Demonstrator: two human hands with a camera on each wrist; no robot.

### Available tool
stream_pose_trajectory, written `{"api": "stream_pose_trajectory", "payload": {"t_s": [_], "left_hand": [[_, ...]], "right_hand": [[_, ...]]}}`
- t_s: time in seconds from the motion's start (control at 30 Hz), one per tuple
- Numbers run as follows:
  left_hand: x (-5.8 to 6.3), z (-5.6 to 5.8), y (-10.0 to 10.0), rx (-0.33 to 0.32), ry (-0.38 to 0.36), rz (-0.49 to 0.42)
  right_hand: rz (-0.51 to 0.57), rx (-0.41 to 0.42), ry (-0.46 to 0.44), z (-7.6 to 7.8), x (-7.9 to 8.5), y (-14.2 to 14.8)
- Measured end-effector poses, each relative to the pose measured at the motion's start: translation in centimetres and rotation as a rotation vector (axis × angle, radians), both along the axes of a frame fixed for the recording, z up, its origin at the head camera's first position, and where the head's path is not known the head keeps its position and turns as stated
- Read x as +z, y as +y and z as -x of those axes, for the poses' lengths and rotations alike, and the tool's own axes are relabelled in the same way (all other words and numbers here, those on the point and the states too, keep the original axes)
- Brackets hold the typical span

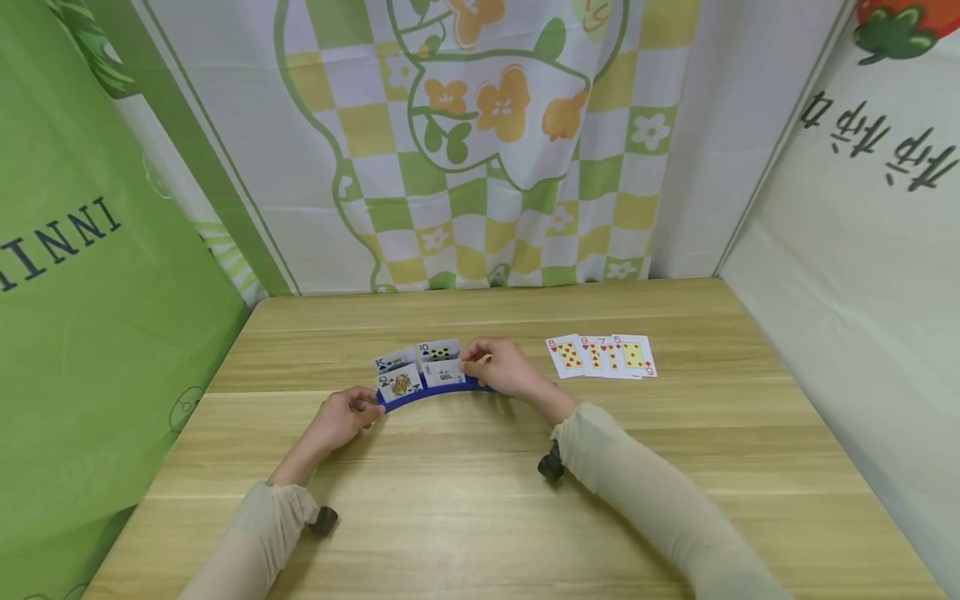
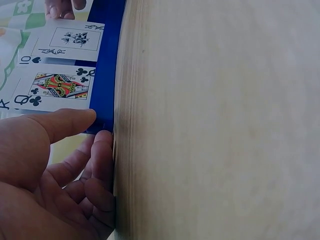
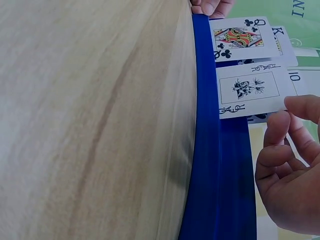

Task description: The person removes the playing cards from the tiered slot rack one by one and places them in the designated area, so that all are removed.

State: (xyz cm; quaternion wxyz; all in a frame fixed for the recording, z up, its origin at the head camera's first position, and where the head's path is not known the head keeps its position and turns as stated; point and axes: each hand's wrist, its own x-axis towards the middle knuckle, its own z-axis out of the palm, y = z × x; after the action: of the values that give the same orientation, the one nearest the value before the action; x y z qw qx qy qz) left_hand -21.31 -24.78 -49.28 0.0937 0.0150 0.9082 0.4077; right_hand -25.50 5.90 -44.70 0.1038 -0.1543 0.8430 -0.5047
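A curved blue card holder [image 1: 431, 392] stands on the table with playing cards upright in it. My left hand [image 1: 341, 419] grips its left end, thumb [image 2: 75, 120] and fingertips at the edge. In the front row are the queen of clubs [image 3: 240, 39] and a black-and-white joker [image 3: 250, 90]. Behind them rise a king [image 1: 392, 361] and a ten of spades [image 1: 439, 349]. My right hand [image 1: 504, 367] pinches the joker at its upper right corner between thumb and finger, while the card's lower edge is at the holder.
Right of the holder, several red cards lie face up and overlapping: an eight [image 1: 567, 356], a nine [image 1: 591, 354], a seven [image 1: 611, 358] and a five of diamonds [image 1: 634, 356]. The wooden table [image 1: 465, 508] meets a patterned curtain [image 1: 495, 208] at the back.
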Motion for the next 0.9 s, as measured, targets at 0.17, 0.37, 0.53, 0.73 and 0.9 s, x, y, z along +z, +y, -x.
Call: {"api": "stream_pose_trajectory", "payload": {"t_s": [0.17,0.37,0.53,0.73,0.9], "left_hand": [[-0.1,0.0,0.0,0.001,0.005,0.000],[-0.1,0.0,-0.1,0.002,0.003,0.007],[-0.1,0.0,0.0,-0.004,-0.001,0.006],[-0.2,0.1,-0.1,0.003,-0.009,0.011],[-0.2,0.1,-0.2,-0.001,-0.001,0.013]], "right_hand": [[0.005,0.009,0.011,0.1,-0.1,0.1],[0.031,0.007,0.011,0.1,0.0,0.4],[0.039,-0.004,0.029,0.1,0.4,0.8],[0.014,-0.023,0.025,0.0,0.9,1.5],[-0.020,-0.038,0.041,0.1,1.2,1.8]]}}
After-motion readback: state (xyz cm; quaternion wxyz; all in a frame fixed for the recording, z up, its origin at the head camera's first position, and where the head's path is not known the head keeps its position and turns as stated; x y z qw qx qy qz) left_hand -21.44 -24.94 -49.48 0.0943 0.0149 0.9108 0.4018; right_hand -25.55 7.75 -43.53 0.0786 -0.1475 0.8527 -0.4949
